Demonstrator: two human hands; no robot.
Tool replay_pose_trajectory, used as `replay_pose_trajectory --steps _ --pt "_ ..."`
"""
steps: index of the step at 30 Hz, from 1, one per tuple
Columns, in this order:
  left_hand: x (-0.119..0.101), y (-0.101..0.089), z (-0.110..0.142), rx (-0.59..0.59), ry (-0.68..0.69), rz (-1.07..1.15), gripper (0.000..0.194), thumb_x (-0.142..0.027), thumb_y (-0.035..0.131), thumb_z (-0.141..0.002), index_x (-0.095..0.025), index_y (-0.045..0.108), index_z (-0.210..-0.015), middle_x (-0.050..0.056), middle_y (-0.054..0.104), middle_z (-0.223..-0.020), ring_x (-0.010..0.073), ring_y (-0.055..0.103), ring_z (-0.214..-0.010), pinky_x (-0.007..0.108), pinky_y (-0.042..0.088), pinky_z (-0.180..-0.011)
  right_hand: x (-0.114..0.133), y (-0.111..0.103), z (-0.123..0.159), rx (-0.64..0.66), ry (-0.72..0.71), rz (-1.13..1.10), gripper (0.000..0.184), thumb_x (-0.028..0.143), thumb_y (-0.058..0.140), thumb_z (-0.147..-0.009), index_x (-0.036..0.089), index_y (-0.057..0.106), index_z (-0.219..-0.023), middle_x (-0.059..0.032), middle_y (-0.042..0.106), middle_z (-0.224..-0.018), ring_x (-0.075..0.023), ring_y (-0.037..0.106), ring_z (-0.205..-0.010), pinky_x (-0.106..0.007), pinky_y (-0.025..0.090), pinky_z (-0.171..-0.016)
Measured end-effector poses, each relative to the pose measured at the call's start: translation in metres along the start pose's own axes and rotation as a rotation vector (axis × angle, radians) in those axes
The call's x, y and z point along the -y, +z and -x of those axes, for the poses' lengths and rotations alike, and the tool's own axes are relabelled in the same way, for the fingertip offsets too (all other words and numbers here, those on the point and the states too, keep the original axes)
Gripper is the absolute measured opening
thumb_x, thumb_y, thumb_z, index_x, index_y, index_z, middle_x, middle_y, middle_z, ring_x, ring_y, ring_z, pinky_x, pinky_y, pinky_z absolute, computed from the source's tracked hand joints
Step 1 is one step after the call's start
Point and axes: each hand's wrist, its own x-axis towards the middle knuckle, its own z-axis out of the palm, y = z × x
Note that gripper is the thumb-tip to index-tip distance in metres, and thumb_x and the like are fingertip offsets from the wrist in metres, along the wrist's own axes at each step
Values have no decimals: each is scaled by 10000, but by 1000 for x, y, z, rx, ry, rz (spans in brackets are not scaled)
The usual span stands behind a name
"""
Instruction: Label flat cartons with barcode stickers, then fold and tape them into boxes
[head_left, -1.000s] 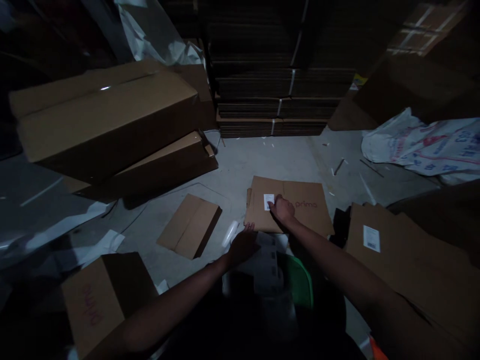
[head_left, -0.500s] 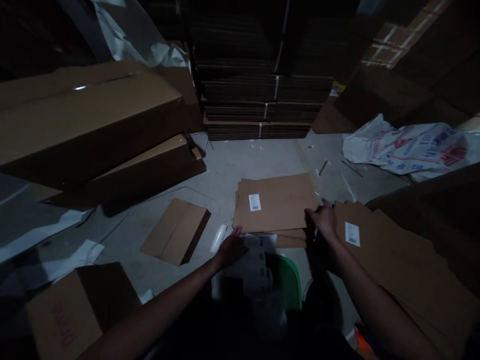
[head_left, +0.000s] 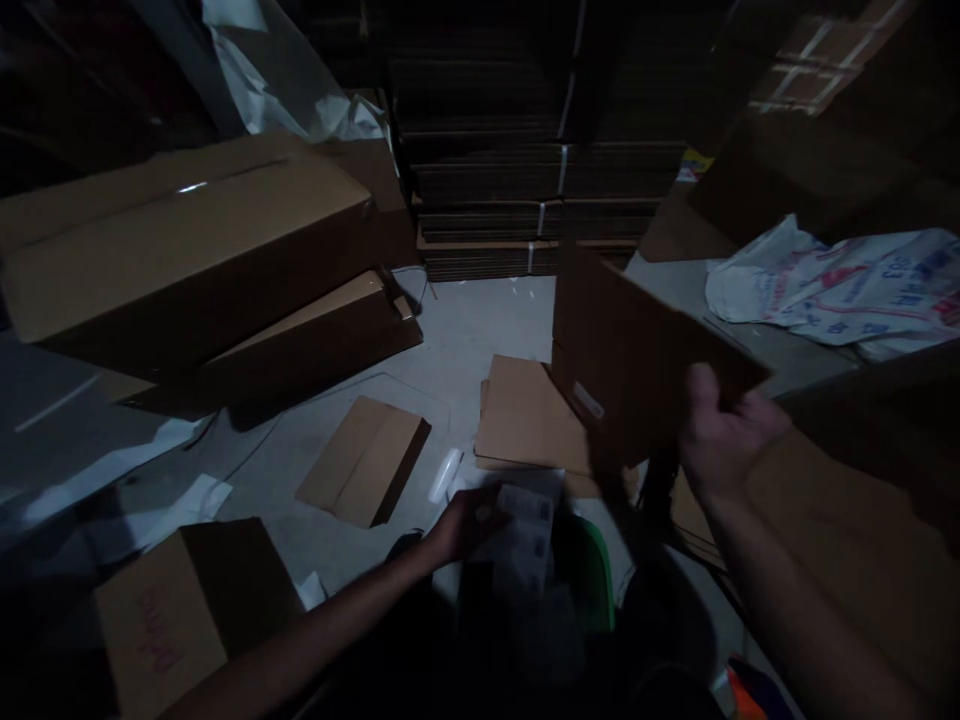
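Note:
My right hand [head_left: 718, 432] grips the edge of a flattened cardboard box [head_left: 637, 355] and holds it tilted up off the floor, its white label facing down-left. Under it a small stack of flat cardboard boxes [head_left: 525, 415] lies on the concrete. My left hand [head_left: 466, 522] rests low at the centre, fingers curled on a sheet of white labels [head_left: 525, 535] that lies over a green object [head_left: 596, 575]. A small white roll [head_left: 444, 477] sits just left of that hand.
Two long brown cartons [head_left: 195, 240] are stacked on the left. Strapped bundles of flat cardboard [head_left: 540, 200] stand at the back. A printed white sack [head_left: 847, 285] lies at right, another flat box [head_left: 364, 460] on the floor, an open carton [head_left: 172, 610] at lower left.
My right hand took the top labelled flat box from the stack and lifted it up and to the right. My left hand drew back onto the label sheet.

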Motion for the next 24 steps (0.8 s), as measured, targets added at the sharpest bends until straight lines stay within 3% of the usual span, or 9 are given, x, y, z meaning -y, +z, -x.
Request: replay_pose_trajectory --steps 2,4,7,10,14,16,18,20,24 --pt "-11 1 15 44 -27 27 311 -405 604 -976 -148 776 -1014 71 784 -981 241 712 -944 311 573 -836 12 -1 19 365 -187 -33 294 292 628 -928 193 760 -1171 -88 764 -1148 -267 709 -1092 -440 547 -1002" --pt "-18 3 24 32 -75 32 350 -429 588 -982 -134 755 -898 45 738 -815 187 653 -780 248 516 -686 13 10 50 762 -229 -87 344 259 642 -905 253 739 -1235 -88 723 -1294 -284 663 -1220 -480 517 -1064" --pt "-25 5 25 -44 -93 29 380 -437 586 -977 -128 689 -781 7 655 -716 134 548 -678 221 420 -608 1 34 96 1101 15 -177 291 336 727 -863 261 768 -1141 -102 738 -1263 -304 682 -1189 -474 548 -1017" --pt "-29 6 20 -97 -77 52 409 -440 564 -988 -132 646 -732 3 637 -712 131 533 -681 230 411 -622 -10 41 113 1196 246 -291 284 385 682 -904 243 763 -1137 -81 783 -1133 -258 742 -1022 -388 592 -886" --pt "-39 4 10 -121 -58 99 314 -425 591 -976 -144 711 -906 41 728 -845 173 643 -777 255 492 -694 -6 32 105 1320 300 -159 236 282 729 -830 236 788 -1054 -23 801 -1005 -233 736 -916 -324 546 -800" --pt "-46 4 3 -168 -23 151 337 -404 684 -922 -170 701 -1165 84 760 -1095 213 699 -950 289 545 -808 -1 30 103 1314 296 -98 206 247 722 -818 227 788 -1011 -12 799 -971 -220 727 -901 -307 516 -798" --pt "-53 3 -5 -195 -10 169 441 -383 740 -885 -206 675 -1284 90 743 -1233 232 707 -1056 310 557 -880 3 30 105 1303 292 -72 176 280 710 -844 223 782 -994 -7 794 -947 -207 720 -880 -289 495 -778" --pt "-57 3 -12 -187 -38 124 342 -376 730 -898 -216 742 -1199 68 777 -1161 235 722 -1027 310 559 -875 3 32 108 1292 251 -2 161 335 694 -881 224 779 -961 -8 786 -912 -197 714 -847 -276 477 -742" --pt "-54 4 -17 -139 -50 37 246 -364 678 -935 -218 802 -1090 43 803 -1054 238 722 -987 294 540 -837 3 32 112 1296 1 221 157 347 669 -919 249 790 -938 -27 772 -941 -204 705 -886 -285 447 -753"
